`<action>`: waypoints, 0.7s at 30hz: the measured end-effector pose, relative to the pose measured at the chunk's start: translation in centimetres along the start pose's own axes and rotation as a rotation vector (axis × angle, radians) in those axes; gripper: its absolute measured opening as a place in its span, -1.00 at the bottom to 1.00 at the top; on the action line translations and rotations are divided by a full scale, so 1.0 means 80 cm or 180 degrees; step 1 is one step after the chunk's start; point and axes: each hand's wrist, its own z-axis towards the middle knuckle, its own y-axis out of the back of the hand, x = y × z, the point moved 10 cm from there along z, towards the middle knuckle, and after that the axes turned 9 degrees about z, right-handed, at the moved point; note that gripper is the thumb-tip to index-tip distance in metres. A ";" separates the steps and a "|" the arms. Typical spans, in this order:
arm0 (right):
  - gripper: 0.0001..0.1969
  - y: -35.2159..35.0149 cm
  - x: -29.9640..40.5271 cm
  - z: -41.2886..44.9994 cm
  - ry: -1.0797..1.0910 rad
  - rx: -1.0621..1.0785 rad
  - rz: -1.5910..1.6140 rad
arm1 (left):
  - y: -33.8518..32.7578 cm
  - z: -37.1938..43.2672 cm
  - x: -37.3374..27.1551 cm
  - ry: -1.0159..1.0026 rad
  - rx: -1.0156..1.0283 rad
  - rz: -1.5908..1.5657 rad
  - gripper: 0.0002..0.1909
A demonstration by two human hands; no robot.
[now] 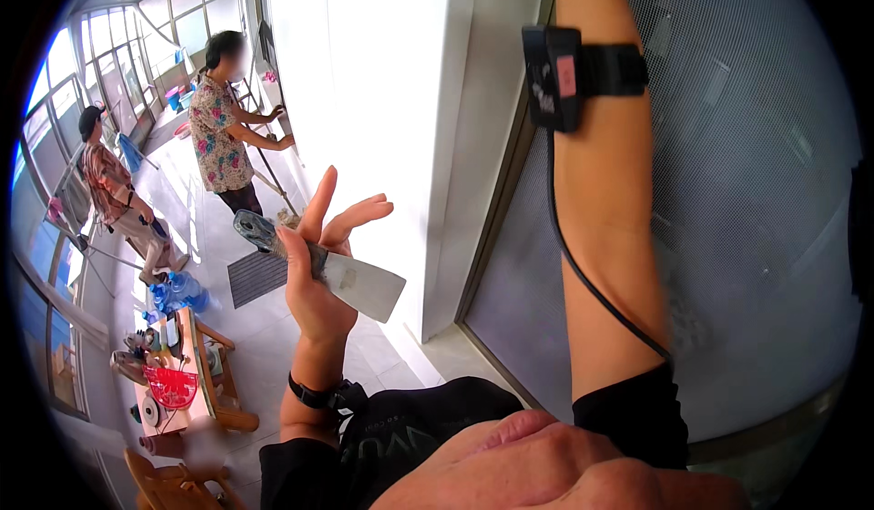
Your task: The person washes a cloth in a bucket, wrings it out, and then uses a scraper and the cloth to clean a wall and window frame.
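Note:
My left hand (317,271) holds a putty knife by the base of its handle, between thumb and fingers, with some other fingers stretched out. The knife's broad, flat metal blade (365,286) points right and slightly down, and bears a darker smudge. Its worn handle (256,230) sticks out to the upper left. My right arm reaches up beside a fine mesh screen (737,168) with a dark metal frame. A black device with a cable is strapped to that forearm. My right hand is out of view beyond the top edge.
A bright white wall (382,100) stands ahead. One person (222,127) touches it farther off; another person (113,182) stands by the windows. At lower left are a wooden table (198,373) with tools and a red basket (171,387), blue water bottles (179,291) and a grey mat (256,274).

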 end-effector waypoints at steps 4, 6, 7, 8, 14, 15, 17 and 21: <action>-0.51 0.004 0.066 -0.187 -0.0387 0.0084 0.0086 | 0.013 -0.004 0.024 0.0318 -0.0125 0.0271 -0.24; -0.71 0.002 0.055 -0.240 0.0098 -0.0173 0.0006 | 0.018 -0.004 0.033 0.0353 -0.0164 0.0221 -0.23; -0.71 0.008 0.057 -0.248 0.0097 -0.0157 -0.0024 | 0.021 -0.004 0.036 0.0371 -0.0222 0.0275 -0.26; -0.71 0.014 0.061 -0.255 0.0058 -0.0111 -0.0063 | 0.021 -0.001 0.040 0.0384 -0.0294 0.0343 -0.28; -0.56 0.027 0.012 -0.123 -0.0095 0.0021 -0.0140 | 0.004 0.018 0.051 0.0603 -0.0606 0.0905 -0.52; -0.56 0.027 0.006 -0.111 -0.0087 0.0010 -0.0121 | 0.000 0.020 0.054 0.0505 -0.0742 0.1064 -0.54; -0.64 0.029 0.013 -0.098 0.0237 -0.0072 0.0083 | -0.002 0.025 0.070 0.0487 -0.0715 0.1313 -0.65; -0.70 0.013 0.069 -0.186 0.0047 -0.0068 -0.0293 | 0.025 0.011 0.084 0.0343 -0.0938 0.2031 -0.85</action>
